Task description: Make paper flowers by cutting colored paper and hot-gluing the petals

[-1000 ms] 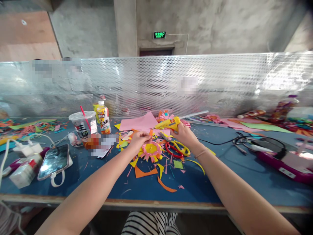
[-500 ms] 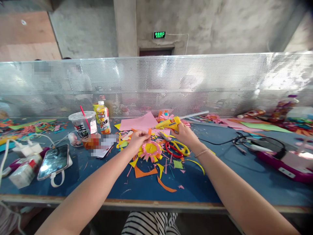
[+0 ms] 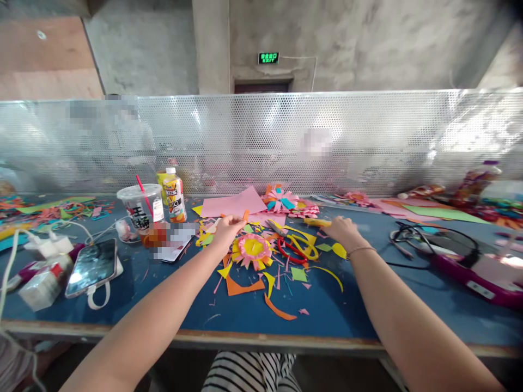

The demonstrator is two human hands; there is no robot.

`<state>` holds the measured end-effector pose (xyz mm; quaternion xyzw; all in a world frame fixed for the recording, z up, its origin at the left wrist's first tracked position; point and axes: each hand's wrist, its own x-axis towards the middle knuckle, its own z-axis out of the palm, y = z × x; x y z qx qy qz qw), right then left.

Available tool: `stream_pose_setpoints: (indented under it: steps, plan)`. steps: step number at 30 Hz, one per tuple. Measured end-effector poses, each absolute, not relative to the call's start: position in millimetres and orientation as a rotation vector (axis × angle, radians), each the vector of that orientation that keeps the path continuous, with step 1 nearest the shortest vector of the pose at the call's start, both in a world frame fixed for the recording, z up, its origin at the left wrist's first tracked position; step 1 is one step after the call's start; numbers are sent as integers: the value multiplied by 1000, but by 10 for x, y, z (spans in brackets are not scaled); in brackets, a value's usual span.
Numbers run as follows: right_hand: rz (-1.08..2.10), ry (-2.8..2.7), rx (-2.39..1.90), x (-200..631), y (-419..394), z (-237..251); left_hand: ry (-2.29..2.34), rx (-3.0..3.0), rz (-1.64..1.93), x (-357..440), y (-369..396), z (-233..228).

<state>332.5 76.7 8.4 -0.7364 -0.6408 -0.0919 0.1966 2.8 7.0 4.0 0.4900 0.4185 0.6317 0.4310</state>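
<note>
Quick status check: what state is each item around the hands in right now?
left hand: pinching a small orange paper strip
right hand: resting by the glue gun, grip unclear
glue gun: lying flat on the table
paper flower: flat, untouched
scissors: lying down, handles showing
plastic cup: upright, straw in
phone: screen up, cable attached

Bare arms, thin bracelet (image 3: 361,250), striped clothing (image 3: 249,372)
</note>
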Motion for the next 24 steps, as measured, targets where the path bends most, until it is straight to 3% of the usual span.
stream_pose_setpoints:
  steps: [2,4,9,24]
  plan:
    - [-317,-1764,-1976,3180,710,132,1065,1226,1594,12,93,27]
    - [-332,-1944,-1587,2889,603,202,1071,1241,1601,0,111,11]
    - [25,-2489,-700,2045,202,251,1067,1280,1579,-17,135,-20]
    - [59,-2596,-763,1687,66,-5,973,1228,1508,27,46,37]
